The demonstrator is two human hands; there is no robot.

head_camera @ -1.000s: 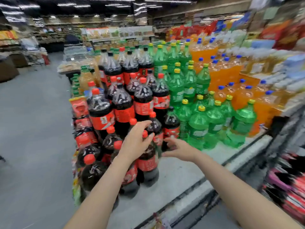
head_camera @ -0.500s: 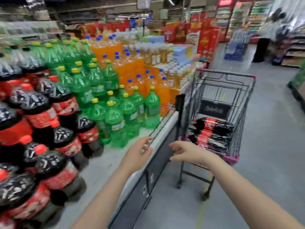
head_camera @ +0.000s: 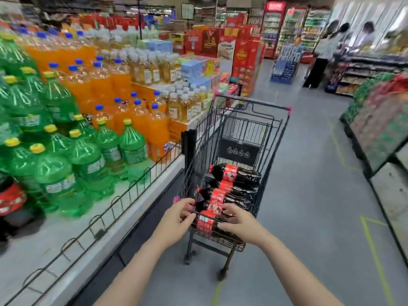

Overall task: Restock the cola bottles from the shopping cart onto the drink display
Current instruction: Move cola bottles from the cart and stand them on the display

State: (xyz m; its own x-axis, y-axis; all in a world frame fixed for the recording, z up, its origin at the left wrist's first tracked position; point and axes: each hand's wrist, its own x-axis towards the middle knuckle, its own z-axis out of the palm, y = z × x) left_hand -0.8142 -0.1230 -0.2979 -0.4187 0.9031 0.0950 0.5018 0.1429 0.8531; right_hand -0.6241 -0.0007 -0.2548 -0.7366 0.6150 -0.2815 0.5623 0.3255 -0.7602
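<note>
A black wire shopping cart [head_camera: 254, 105] stands in the aisle against the drink display [head_camera: 72, 235]. Several cola bottles [head_camera: 235, 176] with red labels lie on their sides in its basket. Both my hands are on the nearest cola bottle [head_camera: 206, 220]. My left hand [head_camera: 177, 220] curls round its neck end, and my right hand [head_camera: 239, 221] wraps over its body just past the label. The bottle still lies in the cart. One cola bottle [head_camera: 11, 202] on the display shows at the far left edge.
Green soda bottles [head_camera: 88, 160] and orange soda bottles [head_camera: 152, 129] fill the display behind a low wire rail [head_camera: 141, 180]. A slanted produce stand [head_camera: 382, 133] lines the right side. Two people [head_camera: 322, 54] stand far down the grey aisle floor [head_camera: 309, 195].
My view has swung right, from the cola stack to the cart. Both hands left the display, moved down into the cart and took hold of the nearest cola bottle.
</note>
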